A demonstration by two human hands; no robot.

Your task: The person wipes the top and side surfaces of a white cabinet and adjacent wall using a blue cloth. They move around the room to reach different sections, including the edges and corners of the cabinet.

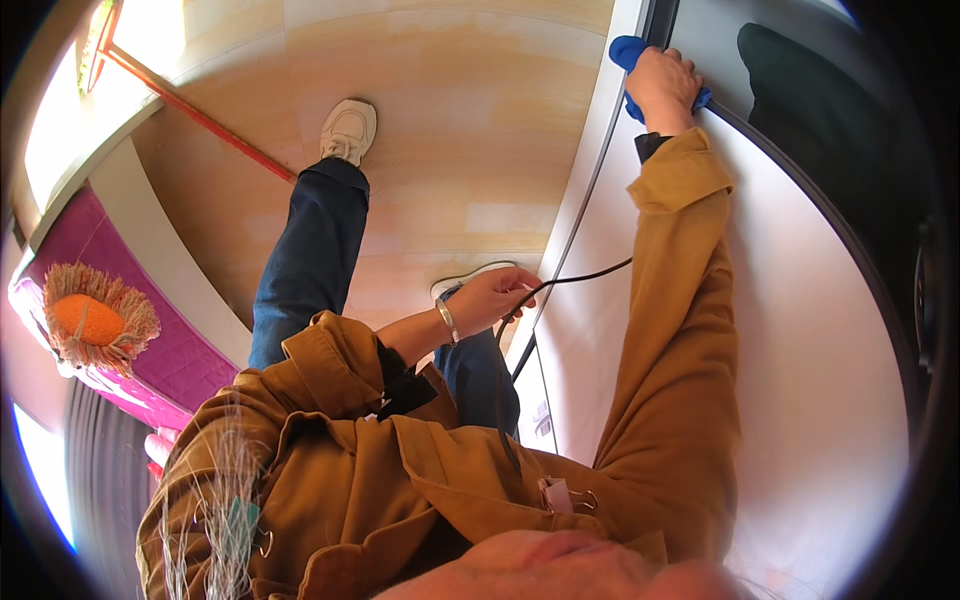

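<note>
At the upper right, my right hand (664, 84) presses a blue cloth (628, 51) onto the black edge strip (780, 161) of a large white panel (810, 360). Parts of the cloth stick out on both sides of the fingers. My left hand (491, 300), with a bangle at its wrist, is low in the middle, its fingers bent close to the panel's pale side edge (577, 172). A thin black cable (589, 275) crosses at the left fingertips and runs down over my brown jacket (360, 480). Whether those fingers grip the cable is unclear.
A red-orange pole (210, 131) lies across the wood-look floor (465, 135), near my left shoe (349, 127). On the left stands a seat or bed with a purple quilted cover (150, 300) and a fringed orange round object (88, 321). Beyond the black strip is a dark glossy surface (832, 127).
</note>
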